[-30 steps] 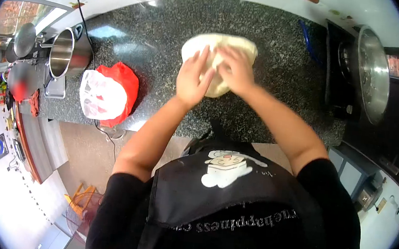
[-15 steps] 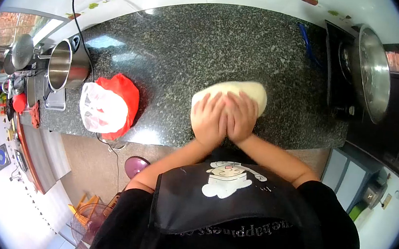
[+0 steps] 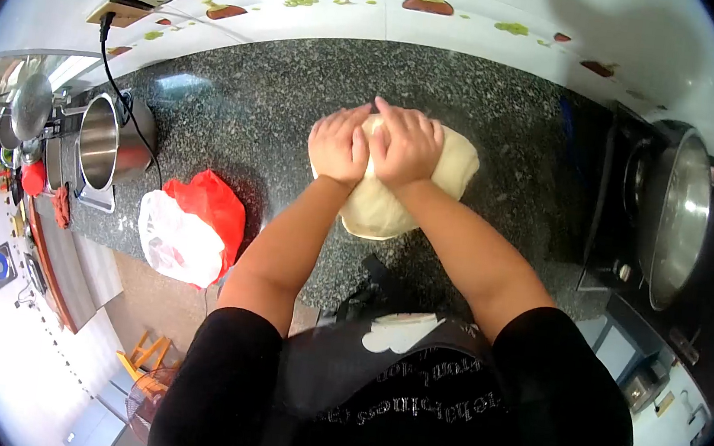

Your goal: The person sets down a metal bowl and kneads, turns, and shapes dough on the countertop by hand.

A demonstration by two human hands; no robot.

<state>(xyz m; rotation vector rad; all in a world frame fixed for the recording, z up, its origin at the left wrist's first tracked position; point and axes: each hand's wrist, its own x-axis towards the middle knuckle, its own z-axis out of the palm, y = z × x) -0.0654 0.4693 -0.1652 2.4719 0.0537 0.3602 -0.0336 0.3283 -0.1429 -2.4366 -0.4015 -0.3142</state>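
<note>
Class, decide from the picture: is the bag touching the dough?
No, bare counter shows between the bag and the dough.

A kitchen, speckled stone countertop (image 3: 274,101), steel pot (image 3: 100,144), wide metal pan (image 3: 681,222), patterned wall tiles (image 3: 473,26)

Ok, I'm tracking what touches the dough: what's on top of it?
The left hand and right hand are on the dough; its surface directly beneath them is covered and can't be seen.
</note>
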